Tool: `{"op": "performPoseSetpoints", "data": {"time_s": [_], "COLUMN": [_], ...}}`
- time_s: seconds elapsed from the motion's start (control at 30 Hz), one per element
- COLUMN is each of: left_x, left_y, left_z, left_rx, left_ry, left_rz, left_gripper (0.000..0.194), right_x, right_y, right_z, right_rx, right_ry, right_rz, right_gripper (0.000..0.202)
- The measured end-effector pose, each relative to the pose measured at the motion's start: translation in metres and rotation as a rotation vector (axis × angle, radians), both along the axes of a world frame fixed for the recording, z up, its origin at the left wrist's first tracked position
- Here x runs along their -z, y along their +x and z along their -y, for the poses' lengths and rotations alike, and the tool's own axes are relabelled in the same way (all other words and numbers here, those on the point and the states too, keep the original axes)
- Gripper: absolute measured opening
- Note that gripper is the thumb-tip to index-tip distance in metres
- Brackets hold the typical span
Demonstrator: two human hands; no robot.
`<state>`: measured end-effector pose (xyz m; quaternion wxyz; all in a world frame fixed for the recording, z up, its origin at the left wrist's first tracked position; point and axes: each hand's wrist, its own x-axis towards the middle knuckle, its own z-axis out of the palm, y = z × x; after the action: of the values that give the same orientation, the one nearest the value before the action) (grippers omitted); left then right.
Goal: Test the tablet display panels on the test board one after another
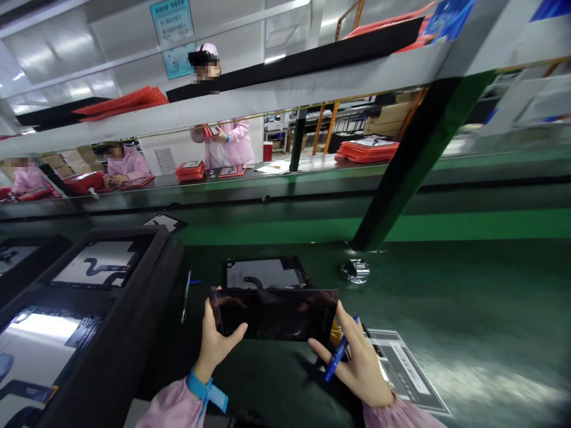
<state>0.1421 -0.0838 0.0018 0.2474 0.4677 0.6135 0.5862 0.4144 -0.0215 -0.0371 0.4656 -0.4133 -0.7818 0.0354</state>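
A dark glossy screen panel (pixel 274 315) is held up above the green work surface, tilted toward me. My left hand (pixel 216 336) grips its left end, thumb on the front; a blue strap circles that wrist. At the panel's right end, my right hand (pixel 357 356) holds the edge between thumb and fingertips, with a blue pen (pixel 341 356) tucked between its fingers. Directly behind the held panel lies another panel with a grey back (pixel 272 273) and a black flex cable. Part of a flat framed sheet (pixel 405 368) shows beyond my right hand.
Black foam trays (pixel 154 279) with panels stand at left. A tweezer-like tool (pixel 186 297) lies beside them. A shiny metal object (pixel 355 271) sits near a slanted green post (pixel 414 148). Across the bench, people in pink work near red stacks (pixel 368 150).
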Motion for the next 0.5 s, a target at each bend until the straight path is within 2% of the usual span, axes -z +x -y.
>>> {"op": "performPoseSetpoints", "data": {"time_s": [0.07,0.17,0.23,0.3,0.4,0.5], "left_x": [-0.01,-0.032,-0.045,-0.056,-0.064,-0.066], "left_y": [0.002,0.008,0.012,0.014,0.011,0.004], "left_z": [0.006,0.025,0.039,0.048,0.049,0.041], "left_rx": [0.017,-0.006,0.016,0.068,0.053,-0.002], "left_ry": [-0.053,-0.242,-0.332,-0.323,-0.309,-0.332], "left_rz": [0.106,0.323,0.425,0.483,0.509,0.334], "left_gripper": [0.084,0.08,0.076,0.072,0.062,0.053], "right_x": [-0.01,-0.035,-0.052,-0.064,-0.069,-0.065], "right_y": [0.0,0.006,0.015,0.025,0.038,0.044], "right_z": [0.004,0.017,0.028,0.038,0.049,0.054], "right_rx": [-0.023,-0.041,-0.022,0.002,0.006,-0.019], "right_ry": [0.011,-0.034,-0.191,-0.405,-0.634,-0.767], "right_rz": [-0.033,-0.143,-0.223,-0.29,-0.412,-0.56], "right_gripper": [0.079,0.073,0.063,0.058,0.061,0.064]}}
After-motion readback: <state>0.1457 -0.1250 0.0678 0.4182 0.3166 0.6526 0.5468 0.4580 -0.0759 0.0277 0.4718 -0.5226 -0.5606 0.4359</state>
